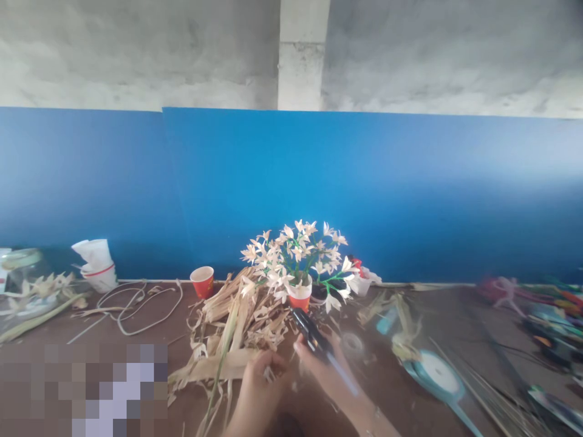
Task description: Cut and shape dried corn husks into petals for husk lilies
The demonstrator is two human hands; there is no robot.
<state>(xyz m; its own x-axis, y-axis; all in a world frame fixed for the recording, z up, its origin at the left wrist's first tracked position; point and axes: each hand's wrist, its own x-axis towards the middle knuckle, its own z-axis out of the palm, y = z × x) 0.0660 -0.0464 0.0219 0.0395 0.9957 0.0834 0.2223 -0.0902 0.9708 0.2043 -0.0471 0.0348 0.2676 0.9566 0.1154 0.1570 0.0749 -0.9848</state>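
Observation:
My right hand (334, 364) grips a black glue gun (310, 332), with a pale glue stick (344, 376) sticking out behind it toward my wrist. My left hand (264, 379) is closed in a pinch over the table; a small pale piece shows at its fingers, too blurred to name. Just beyond both hands stands a red and white paper cup (299, 297) full of white flowers (296, 246) on green stems. Dried husk strips (248, 321) lie heaped to the left of the cup, and some reach my left hand.
A red cup (203, 283) stands behind the husks. Farther left are a coiled white cable (136, 331) and a white cup (99, 276) with paper in it. A tape roll (353, 345), a teal ribbon spool (435, 373) and thin sticks (494, 391) lie right. A blue panel (291, 176) borders the back.

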